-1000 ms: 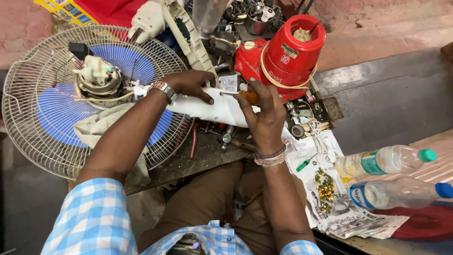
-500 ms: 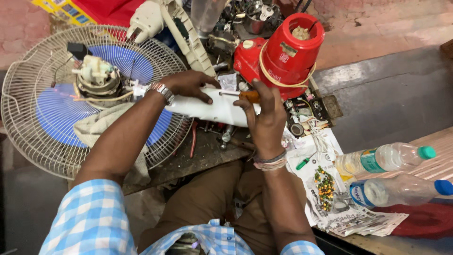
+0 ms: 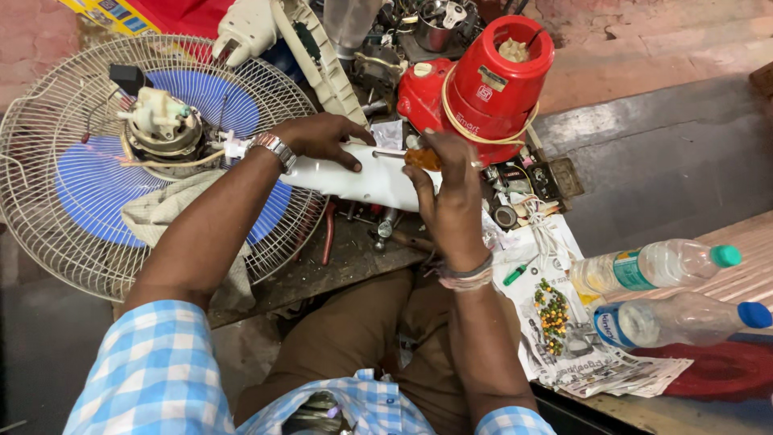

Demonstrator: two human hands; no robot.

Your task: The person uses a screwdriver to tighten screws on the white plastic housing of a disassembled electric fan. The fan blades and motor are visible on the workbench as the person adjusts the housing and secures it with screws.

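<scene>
Gripping screwdriver [image 3: 419, 156] (orange handle), steadying white casing [image 3: 362, 179]

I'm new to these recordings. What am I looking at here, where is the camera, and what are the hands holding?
There is no machine here: a person works with bare hands, and the one picture comes from a camera on their head, looking down. The left hand steadies a white plastic housing. The right hand has its grip on an orange-handled screwdriver, its shaft pointing toward the left hand. On the cluttered bench lie a fan guard with blue blades and bare motor, a red mixer base, and to the right two plastic bottles on newspaper.
</scene>
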